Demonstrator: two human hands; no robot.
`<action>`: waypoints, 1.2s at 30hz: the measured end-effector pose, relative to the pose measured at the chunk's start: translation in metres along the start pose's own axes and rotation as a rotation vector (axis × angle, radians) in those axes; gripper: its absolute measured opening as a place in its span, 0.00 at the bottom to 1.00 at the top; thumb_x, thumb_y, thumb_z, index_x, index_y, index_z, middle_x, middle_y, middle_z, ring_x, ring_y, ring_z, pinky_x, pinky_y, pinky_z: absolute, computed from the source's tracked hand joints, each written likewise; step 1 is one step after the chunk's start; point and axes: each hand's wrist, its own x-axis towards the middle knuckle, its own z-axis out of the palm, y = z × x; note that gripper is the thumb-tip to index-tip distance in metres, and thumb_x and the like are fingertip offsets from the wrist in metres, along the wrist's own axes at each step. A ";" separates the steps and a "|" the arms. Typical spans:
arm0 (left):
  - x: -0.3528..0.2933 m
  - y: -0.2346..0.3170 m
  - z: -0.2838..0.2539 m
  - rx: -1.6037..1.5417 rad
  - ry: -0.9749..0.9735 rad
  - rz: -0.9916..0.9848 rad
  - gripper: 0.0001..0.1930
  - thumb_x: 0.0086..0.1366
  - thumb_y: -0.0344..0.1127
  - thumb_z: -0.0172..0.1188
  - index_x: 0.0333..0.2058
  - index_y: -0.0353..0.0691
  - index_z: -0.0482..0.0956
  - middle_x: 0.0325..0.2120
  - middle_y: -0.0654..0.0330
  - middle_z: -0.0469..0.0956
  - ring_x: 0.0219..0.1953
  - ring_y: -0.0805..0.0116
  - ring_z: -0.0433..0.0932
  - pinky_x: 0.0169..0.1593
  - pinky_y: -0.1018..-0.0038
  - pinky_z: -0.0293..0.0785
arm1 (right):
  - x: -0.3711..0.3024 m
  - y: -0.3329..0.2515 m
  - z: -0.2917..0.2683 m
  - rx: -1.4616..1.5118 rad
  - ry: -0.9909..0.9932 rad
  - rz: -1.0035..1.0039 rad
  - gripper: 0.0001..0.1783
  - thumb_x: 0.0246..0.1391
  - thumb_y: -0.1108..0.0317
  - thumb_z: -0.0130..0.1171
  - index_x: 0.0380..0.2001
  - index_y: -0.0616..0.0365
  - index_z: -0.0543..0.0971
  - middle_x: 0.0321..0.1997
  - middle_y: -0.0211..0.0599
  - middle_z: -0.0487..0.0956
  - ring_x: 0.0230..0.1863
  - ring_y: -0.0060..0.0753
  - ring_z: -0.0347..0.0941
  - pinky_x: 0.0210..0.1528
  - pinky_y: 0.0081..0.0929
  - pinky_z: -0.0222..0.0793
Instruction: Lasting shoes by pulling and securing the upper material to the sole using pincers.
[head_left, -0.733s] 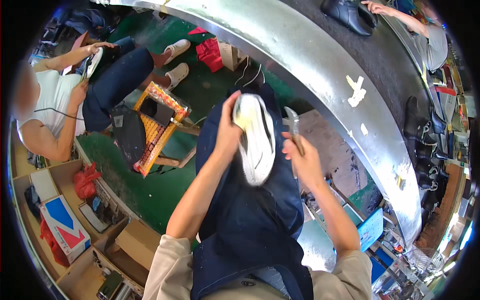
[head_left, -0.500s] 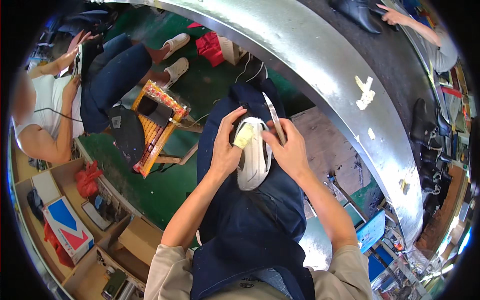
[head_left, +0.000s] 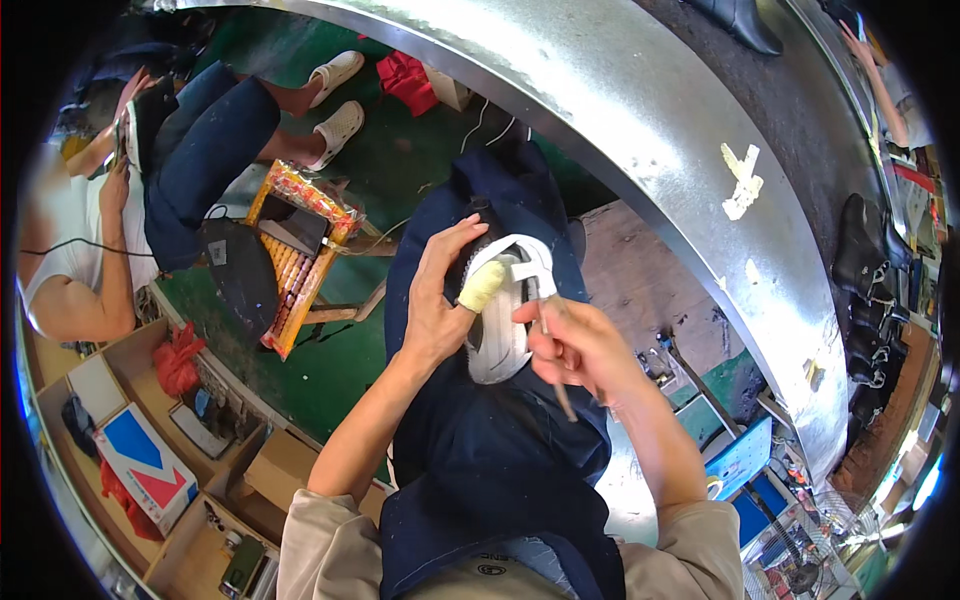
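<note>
Gripping the white shoe (head_left: 497,352) above the dark apron (head_left: 480,440), the left hand (head_left: 435,305) presses its yellow-wrapped thumb (head_left: 482,288) against it, while the right hand (head_left: 575,345) curls its fingers around a slender tool (head_left: 565,403), whose tip is apparently hidden.

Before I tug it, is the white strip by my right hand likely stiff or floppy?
Probably bendy: the white strip curves in an arc at one end of the shoe. Likely light, since it looks narrow. A tug might pull on the shoe, as the strip seems to meet its edge near your left hand.
</note>
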 end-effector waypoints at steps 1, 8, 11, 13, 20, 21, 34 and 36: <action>0.001 0.001 -0.001 0.006 0.003 -0.002 0.24 0.64 0.33 0.69 0.59 0.41 0.77 0.61 0.52 0.76 0.64 0.55 0.74 0.65 0.63 0.69 | 0.002 -0.003 -0.001 0.372 -0.191 -0.021 0.22 0.76 0.55 0.46 0.57 0.61 0.77 0.46 0.37 0.84 0.34 0.25 0.81 0.36 0.22 0.79; -0.011 0.012 -0.003 -0.051 -0.013 -0.007 0.25 0.62 0.32 0.70 0.58 0.40 0.79 0.62 0.50 0.75 0.69 0.51 0.69 0.71 0.61 0.62 | -0.023 -0.041 0.033 -0.430 0.180 0.077 0.19 0.76 0.57 0.47 0.53 0.62 0.78 0.34 0.31 0.81 0.29 0.20 0.79 0.27 0.23 0.71; -0.011 0.014 0.001 -0.062 -0.024 0.009 0.25 0.61 0.31 0.70 0.58 0.40 0.79 0.62 0.50 0.75 0.69 0.52 0.70 0.71 0.61 0.63 | -0.023 -0.018 0.033 -0.523 0.161 0.063 0.18 0.74 0.57 0.50 0.49 0.62 0.77 0.34 0.41 0.85 0.31 0.28 0.84 0.30 0.29 0.73; -0.007 0.010 0.005 -0.087 -0.022 0.005 0.25 0.61 0.30 0.70 0.57 0.39 0.80 0.62 0.51 0.75 0.69 0.53 0.70 0.71 0.61 0.63 | -0.012 0.019 0.040 -0.752 0.468 -0.139 0.17 0.72 0.57 0.53 0.45 0.63 0.75 0.27 0.46 0.82 0.28 0.45 0.83 0.32 0.39 0.74; -0.011 0.011 -0.002 -0.172 -0.013 -0.139 0.27 0.65 0.29 0.67 0.63 0.40 0.73 0.63 0.56 0.73 0.68 0.62 0.70 0.70 0.61 0.66 | -0.005 0.029 0.053 -0.657 0.471 -0.230 0.16 0.74 0.60 0.51 0.49 0.63 0.75 0.29 0.44 0.83 0.30 0.46 0.84 0.34 0.39 0.76; -0.012 0.013 -0.004 -0.154 -0.013 -0.143 0.28 0.67 0.28 0.66 0.65 0.41 0.71 0.64 0.56 0.72 0.68 0.63 0.69 0.70 0.62 0.66 | -0.012 0.013 0.057 -0.654 0.473 -0.232 0.16 0.74 0.60 0.51 0.49 0.63 0.75 0.29 0.44 0.83 0.30 0.46 0.84 0.34 0.39 0.76; 0.008 0.018 -0.024 0.279 -0.179 0.106 0.19 0.67 0.27 0.63 0.57 0.45 0.82 0.59 0.54 0.76 0.59 0.62 0.77 0.50 0.72 0.79 | 0.016 0.053 0.056 -0.838 0.601 -0.430 0.14 0.70 0.61 0.56 0.47 0.63 0.73 0.29 0.54 0.83 0.32 0.64 0.80 0.33 0.53 0.73; 0.017 0.018 -0.025 0.261 -0.189 0.055 0.19 0.67 0.27 0.63 0.56 0.45 0.83 0.58 0.55 0.77 0.57 0.63 0.78 0.46 0.74 0.79 | -0.007 0.037 0.045 -0.948 0.507 -0.307 0.13 0.69 0.62 0.57 0.48 0.60 0.76 0.29 0.48 0.83 0.31 0.58 0.82 0.34 0.49 0.75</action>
